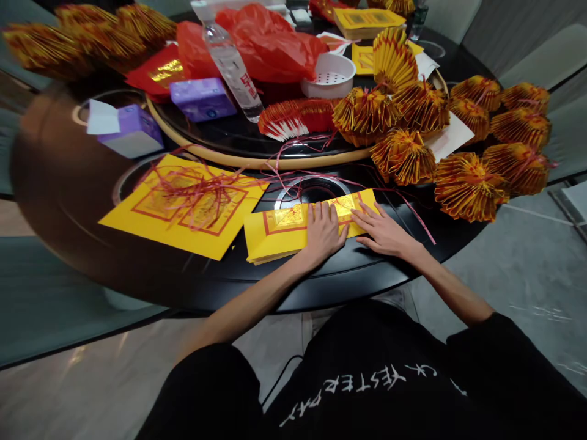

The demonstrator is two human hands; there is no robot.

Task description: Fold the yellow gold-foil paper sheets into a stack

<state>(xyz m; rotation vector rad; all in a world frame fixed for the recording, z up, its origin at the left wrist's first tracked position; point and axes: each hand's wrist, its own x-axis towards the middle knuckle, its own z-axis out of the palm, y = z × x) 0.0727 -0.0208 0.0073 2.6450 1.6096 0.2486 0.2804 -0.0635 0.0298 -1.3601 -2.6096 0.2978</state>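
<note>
A folded stack of yellow joss paper (275, 235), printed in gold and red, lies at the table's near edge. My left hand (322, 232) rests on its middle, fingers stretched out and pressing down. Flat on its right end lies my right hand (383, 231), fingers spread. Neither hand grips anything. To the left, a flat yellow sheet (183, 241) with a red printed border carries a tangle of pinkish-red strings (202, 192). More strings trail across the table beyond the folded paper. What lies under my palms is hidden.
Several pleated gold paper fans (470, 186) crowd the right side. On the turntable stand a water bottle (232, 64), a purple tissue pack (203, 99), a white basket (329, 76) and a red plastic bag (270, 40). Another tissue pack (132, 131) sits left.
</note>
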